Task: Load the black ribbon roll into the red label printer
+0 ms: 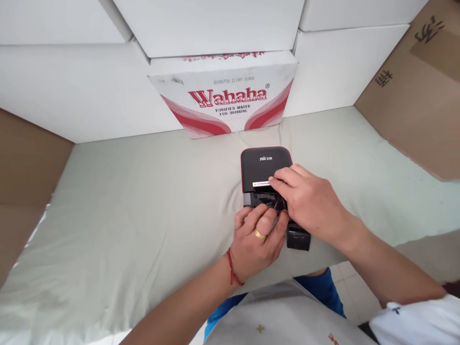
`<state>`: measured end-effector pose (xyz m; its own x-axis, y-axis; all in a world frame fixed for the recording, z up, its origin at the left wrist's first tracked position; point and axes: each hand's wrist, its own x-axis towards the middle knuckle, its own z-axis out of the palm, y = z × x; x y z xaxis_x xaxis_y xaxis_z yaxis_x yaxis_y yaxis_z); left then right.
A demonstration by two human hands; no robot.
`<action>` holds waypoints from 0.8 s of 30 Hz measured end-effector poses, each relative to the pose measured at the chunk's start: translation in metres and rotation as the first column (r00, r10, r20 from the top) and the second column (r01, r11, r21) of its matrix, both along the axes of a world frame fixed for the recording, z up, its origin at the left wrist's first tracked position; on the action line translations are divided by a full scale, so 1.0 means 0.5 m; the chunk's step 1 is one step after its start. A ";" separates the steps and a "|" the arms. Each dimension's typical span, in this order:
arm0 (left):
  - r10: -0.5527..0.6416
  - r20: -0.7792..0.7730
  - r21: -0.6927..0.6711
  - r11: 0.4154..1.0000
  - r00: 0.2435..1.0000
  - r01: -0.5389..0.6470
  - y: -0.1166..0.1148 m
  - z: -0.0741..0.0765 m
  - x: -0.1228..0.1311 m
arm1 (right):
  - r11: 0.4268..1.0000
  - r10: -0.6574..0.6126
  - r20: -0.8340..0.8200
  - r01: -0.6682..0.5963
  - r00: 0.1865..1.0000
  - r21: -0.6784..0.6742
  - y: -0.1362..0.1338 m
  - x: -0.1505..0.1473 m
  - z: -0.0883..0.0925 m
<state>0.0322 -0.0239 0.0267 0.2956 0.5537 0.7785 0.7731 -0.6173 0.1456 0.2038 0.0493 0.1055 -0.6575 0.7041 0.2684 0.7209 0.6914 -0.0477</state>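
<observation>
A small black printer (264,167) with a thin red edge and a white logo lies on the green cloth, with a white warning strip across its cover. The front part is uncovered, and dark inner parts (266,197) show there. My left hand (260,235), wearing a gold ring and a red string bracelet, has its curled fingers on the near edge of this opening. From the right, my right hand (312,201) holds the printer's side, thumb and fingertips near the warning strip. Just below it sits a glossy black block (299,239); whether it joins the printer is hidden.
A white and red Wahaha water carton (230,98) stands behind the printer, against white boxes (212,24). Brown cardboard (413,91) walls the right side, and more cardboard (28,191) the left. Wrinkled green cloth (143,201) covers the table, whose near edge is by my lap.
</observation>
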 end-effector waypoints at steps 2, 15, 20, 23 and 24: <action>-0.001 0.007 0.009 1.000 1.000 0.001 0.002 -0.001 0.000 | 1.000 -0.029 0.050 0.029 0.998 0.012 -0.013 -0.008 -0.007; -0.103 0.273 -0.084 0.988 0.956 0.130 0.006 0.001 -0.030 | 0.995 0.011 -0.233 0.012 0.972 0.098 -0.012 0.011 -0.047; 0.160 0.632 -0.362 0.926 0.758 0.107 0.047 -0.020 -0.083 | 0.978 0.205 -0.476 -0.192 0.855 0.078 -0.057 0.012 -0.068; 0.223 0.800 -0.490 0.778 0.557 0.393 0.083 -0.049 -0.105 | 0.978 0.210 -0.436 -0.192 0.875 0.086 -0.088 0.004 -0.071; 0.226 0.844 -0.475 0.737 0.487 0.481 0.093 -0.058 -0.109 | 0.983 0.185 -0.411 -0.164 0.892 0.087 -0.096 0.000 -0.071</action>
<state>-0.0224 0.0227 -0.0023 -0.1574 0.9708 0.1809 -0.0266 -0.1872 0.9820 0.2038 0.0012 0.0698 -0.5894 0.5670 0.5754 0.5100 0.8136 -0.2793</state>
